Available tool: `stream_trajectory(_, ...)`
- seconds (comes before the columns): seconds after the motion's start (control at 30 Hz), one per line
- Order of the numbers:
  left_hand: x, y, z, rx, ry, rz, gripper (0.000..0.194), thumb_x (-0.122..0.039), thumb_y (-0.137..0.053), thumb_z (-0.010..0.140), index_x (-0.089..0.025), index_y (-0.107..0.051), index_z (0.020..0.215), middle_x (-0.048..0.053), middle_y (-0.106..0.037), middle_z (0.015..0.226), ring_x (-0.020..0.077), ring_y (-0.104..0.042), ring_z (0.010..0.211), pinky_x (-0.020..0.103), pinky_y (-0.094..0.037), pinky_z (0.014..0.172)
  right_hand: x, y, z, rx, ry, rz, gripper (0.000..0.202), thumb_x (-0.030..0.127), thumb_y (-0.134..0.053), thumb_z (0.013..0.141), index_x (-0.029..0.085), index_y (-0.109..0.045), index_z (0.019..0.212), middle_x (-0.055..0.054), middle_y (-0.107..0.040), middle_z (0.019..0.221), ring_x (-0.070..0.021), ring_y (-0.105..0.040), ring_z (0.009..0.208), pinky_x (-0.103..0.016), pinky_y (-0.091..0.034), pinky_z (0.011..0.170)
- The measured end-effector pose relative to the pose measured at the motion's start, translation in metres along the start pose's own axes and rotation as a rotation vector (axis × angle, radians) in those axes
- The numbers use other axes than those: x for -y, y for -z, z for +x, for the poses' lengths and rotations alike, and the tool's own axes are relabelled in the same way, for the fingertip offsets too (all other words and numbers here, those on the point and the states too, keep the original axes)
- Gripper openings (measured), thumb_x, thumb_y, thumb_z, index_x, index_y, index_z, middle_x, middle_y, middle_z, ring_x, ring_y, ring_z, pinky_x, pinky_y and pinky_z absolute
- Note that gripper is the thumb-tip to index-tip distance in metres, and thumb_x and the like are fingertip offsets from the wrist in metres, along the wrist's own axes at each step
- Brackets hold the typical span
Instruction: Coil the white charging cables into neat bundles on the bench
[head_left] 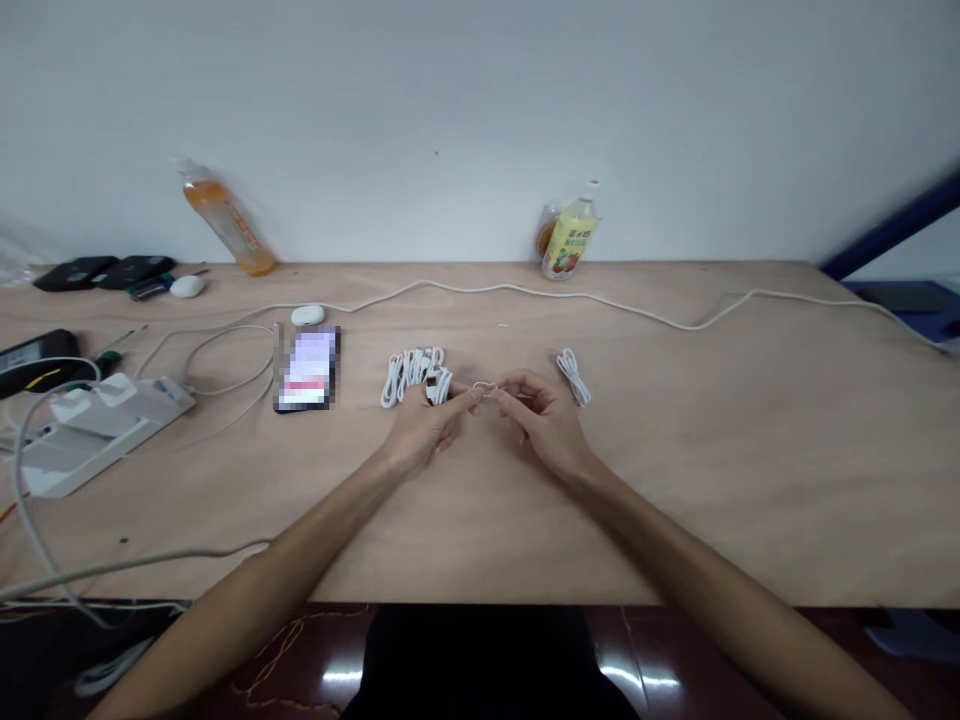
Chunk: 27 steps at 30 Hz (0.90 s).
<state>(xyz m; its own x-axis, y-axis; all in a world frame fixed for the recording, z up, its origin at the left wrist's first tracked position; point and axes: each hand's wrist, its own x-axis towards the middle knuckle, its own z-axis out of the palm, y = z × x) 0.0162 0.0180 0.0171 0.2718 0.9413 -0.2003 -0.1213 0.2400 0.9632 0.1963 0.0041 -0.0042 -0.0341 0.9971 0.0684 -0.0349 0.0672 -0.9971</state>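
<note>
Left hand (425, 425): fingers pinch 1 side of the white loop (484, 384).
Right hand (551, 418): fingers pinch the other side.
White loop: between the 2 hands, over the counter (750, 450).
Cable pile (411, 368): just beside the left hand.
Coiled cable (573, 377): near the right hand.

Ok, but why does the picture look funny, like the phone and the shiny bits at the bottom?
In the head view, the phone is covered by blocky squares; in the head view, white glare streaks shine on the dark floor; also in the head view, the thin white piece at the hands' fingertips looks too small to make out clearly.
</note>
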Motion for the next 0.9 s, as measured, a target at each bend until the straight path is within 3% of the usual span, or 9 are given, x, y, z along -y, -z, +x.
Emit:
stream_trajectory(0.23,-0.0004,0.0020,-0.0001,0.032,0.035,-0.015,0.046,-0.056,-0.095,0.071,-0.017,-0.071,0.072,-0.010,-0.040,0.041,0.0044,-0.027,0.037,0.022,-0.018,0.037,-0.0023,-0.0004,-0.0011,0.033,0.007,-0.016,0.046,0.067,-0.084,0.084,0.022,-0.075,0.086,0.002,-0.063,0.070,-0.0104,-0.045,0.053,-0.023,-0.036,0.041)
stream_trajectory(0.57,0.0047,0.0024,0.0004,0.057,-0.018,0.042,0.042,-0.054,-0.093,0.076,-0.015,-0.075,0.078,-0.010,-0.041,0.044,0.0048,-0.030,0.039,0.022,-0.020,0.039,0.0004,0.0002,-0.0017,0.045,0.013,-0.015,0.042,0.063,-0.086,0.083,0.023,-0.074,0.085,-0.003,-0.075,0.078,-0.0133,-0.055,0.059,-0.023,-0.038,0.043)
stream_trajectory(0.77,0.0068,0.0000,0.0011,-0.016,-0.067,0.097,0.043,-0.055,-0.091,0.077,-0.016,-0.072,0.076,-0.009,-0.043,0.045,0.0056,-0.032,0.039,0.022,-0.021,0.039,0.0016,-0.0042,-0.0017,-0.024,-0.017,0.021,0.040,0.060,-0.089,0.078,0.022,-0.075,0.081,-0.001,-0.072,0.075,-0.0125,-0.052,0.056,-0.024,-0.038,0.042)
stream_trajectory(0.9,0.0069,-0.0019,0.0024,-0.038,-0.108,0.099,0.049,-0.061,-0.091,0.074,-0.016,-0.070,0.075,-0.009,-0.045,0.046,0.0059,-0.033,0.039,0.023,-0.021,0.038,0.0010,-0.0076,-0.0010,-0.053,-0.107,0.112,0.038,0.056,-0.091,0.073,0.022,-0.077,0.081,0.002,-0.065,0.067,-0.0101,-0.042,0.051,-0.025,-0.034,0.043)
